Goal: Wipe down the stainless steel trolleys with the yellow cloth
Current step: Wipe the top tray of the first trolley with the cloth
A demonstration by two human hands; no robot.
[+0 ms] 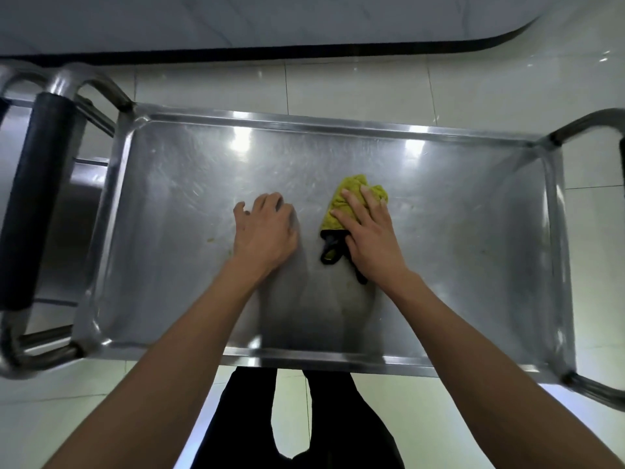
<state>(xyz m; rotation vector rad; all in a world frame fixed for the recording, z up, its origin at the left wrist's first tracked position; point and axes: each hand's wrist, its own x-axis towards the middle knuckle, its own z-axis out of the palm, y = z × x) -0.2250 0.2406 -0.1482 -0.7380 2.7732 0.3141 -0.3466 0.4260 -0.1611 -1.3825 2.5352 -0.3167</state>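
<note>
A stainless steel trolley [473, 204] fills the middle of the view, its flat rimmed top shelf seen from above. A yellow cloth [341, 204] with a black edge lies bunched near the shelf's middle. My right hand [367, 231] lies flat on the cloth with straight fingers, pressing it onto the steel. My left hand [265, 228] rests on the bare shelf just left of the cloth, fingers loosely spread, holding nothing. Small yellowish specks show on the steel to the left of my left hand.
A second steel trolley [84, 184] with a black padded handle [37, 198] stands against the left end. A curved steel handle [588, 126] sticks out at the right end. White tiled floor lies all round, a dark-edged wall base runs behind, and my dark trouser legs stand at the near rim.
</note>
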